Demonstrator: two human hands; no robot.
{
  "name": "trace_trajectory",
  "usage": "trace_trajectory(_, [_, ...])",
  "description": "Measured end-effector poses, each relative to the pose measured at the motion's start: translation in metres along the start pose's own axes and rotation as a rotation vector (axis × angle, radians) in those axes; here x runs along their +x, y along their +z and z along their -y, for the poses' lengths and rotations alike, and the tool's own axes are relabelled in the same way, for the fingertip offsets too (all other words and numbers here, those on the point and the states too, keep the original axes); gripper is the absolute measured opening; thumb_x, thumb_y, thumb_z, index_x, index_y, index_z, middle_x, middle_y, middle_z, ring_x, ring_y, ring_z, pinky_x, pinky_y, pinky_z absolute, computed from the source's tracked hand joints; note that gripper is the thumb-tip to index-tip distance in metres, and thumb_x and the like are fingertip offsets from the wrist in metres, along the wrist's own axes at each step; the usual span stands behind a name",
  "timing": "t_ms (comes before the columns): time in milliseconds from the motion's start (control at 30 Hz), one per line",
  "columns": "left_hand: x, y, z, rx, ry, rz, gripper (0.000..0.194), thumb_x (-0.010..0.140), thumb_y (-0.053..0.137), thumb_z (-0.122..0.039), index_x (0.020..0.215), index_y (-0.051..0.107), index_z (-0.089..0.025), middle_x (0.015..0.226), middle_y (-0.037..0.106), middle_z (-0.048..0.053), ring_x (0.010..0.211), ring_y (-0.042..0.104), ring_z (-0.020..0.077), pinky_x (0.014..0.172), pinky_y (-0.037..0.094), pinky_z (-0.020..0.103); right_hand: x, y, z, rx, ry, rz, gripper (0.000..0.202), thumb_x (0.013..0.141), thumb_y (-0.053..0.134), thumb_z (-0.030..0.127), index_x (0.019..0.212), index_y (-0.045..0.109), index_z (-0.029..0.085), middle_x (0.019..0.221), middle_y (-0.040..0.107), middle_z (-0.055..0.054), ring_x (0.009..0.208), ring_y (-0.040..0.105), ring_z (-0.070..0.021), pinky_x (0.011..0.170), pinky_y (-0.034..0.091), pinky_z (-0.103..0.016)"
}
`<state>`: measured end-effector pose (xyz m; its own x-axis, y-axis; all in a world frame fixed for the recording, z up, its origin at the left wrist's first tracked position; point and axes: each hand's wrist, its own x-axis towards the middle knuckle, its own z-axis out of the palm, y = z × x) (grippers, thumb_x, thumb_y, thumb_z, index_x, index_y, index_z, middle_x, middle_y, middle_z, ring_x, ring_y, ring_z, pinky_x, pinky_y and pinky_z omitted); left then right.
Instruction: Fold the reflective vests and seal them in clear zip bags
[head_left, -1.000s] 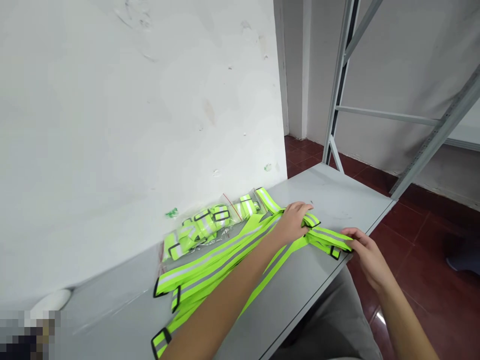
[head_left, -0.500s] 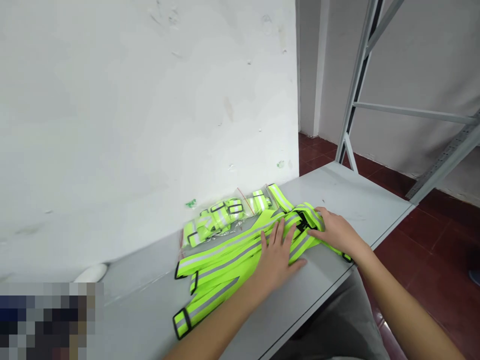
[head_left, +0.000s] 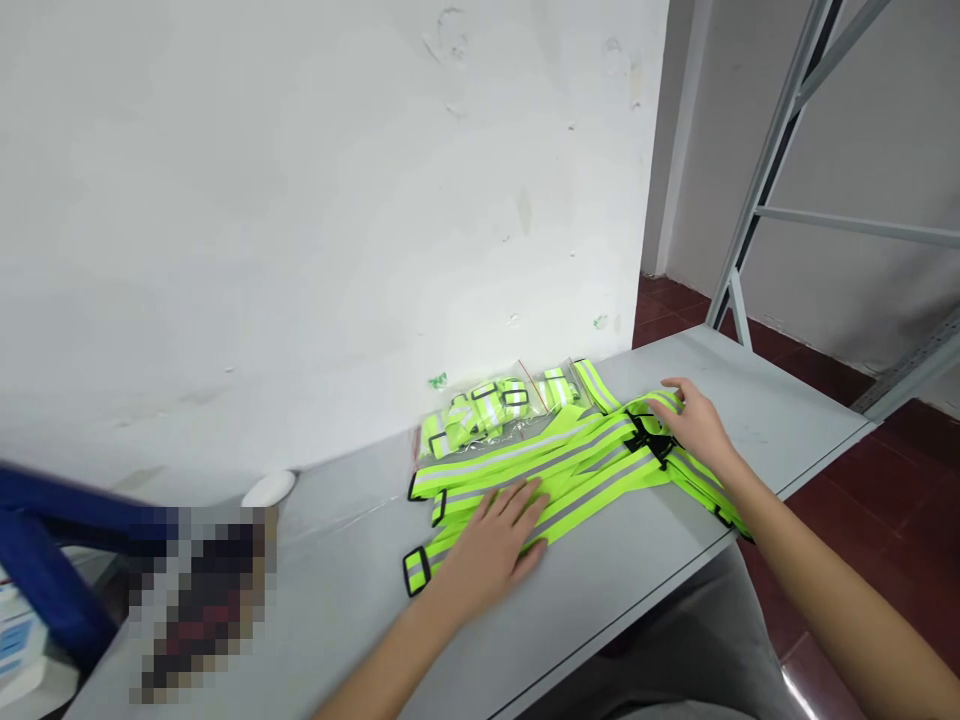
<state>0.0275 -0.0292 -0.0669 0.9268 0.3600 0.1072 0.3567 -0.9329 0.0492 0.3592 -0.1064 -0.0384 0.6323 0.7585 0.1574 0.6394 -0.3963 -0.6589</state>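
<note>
Spread across the table are the fluorescent yellow-green straps of a reflective vest [head_left: 592,505], with grey stripes, black-edged ends and a black joining piece [head_left: 649,440]. My left hand [head_left: 499,535] lies flat on the straps near their left ends, fingers outstretched. At the far right end, my right hand [head_left: 697,425] has its thumb and fingers curled around a looped strap beside the black piece. Behind the straps, against the wall, lie clear plastic bags [head_left: 480,415] holding folded vests of the same colour.
The grey table [head_left: 322,600] runs along a white wall [head_left: 337,200]. A white rounded object [head_left: 268,490] sits by the wall. Left are a blue frame [head_left: 52,570] and a blurred-out patch. A metal rack [head_left: 772,170] stands beyond the right end.
My left hand has slid leftward along the straps toward their ends. My right hand has lifted slightly at the looped strap, and more of the black piece shows. The view has turned left.
</note>
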Motion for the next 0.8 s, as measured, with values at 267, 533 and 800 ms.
trace_trajectory(267, [-0.013,-0.002,0.019,-0.081,-0.047,-0.077,0.038,0.095,0.042,-0.034,0.128,0.054,-0.021,0.140,0.051,0.010,0.128,0.046,0.0259,0.106,0.037,0.046,-0.014,0.009,0.001,0.128,-0.048,0.280,0.047,0.093,0.040,0.048,0.128,0.051,0.020,0.134,0.055,-0.012,0.122,0.051,-0.0267,0.101,0.036,-0.039])
trace_trajectory(533, [-0.011,-0.006,0.024,-0.043,0.001,-0.087,0.035,0.094,0.042,-0.034,0.123,0.058,-0.020,0.131,0.058,0.010,0.123,0.050,0.0262,0.104,0.038,0.045,-0.034,-0.024,-0.011,0.243,-0.088,0.444,0.077,0.070,0.074,0.046,0.138,0.045,0.023,0.118,0.065,-0.009,0.101,0.062,-0.0274,0.087,0.047,-0.037])
trace_trajectory(800, [-0.011,-0.007,0.021,-0.028,0.022,-0.081,0.045,0.087,0.052,-0.045,0.126,0.055,-0.023,0.133,0.057,0.009,0.124,0.050,0.0272,0.107,0.033,0.045,-0.039,-0.014,-0.007,-0.007,-0.064,0.187,0.052,0.075,0.060,0.025,0.126,0.052,0.018,0.105,0.066,-0.010,0.095,0.060,-0.0271,0.080,0.044,-0.035])
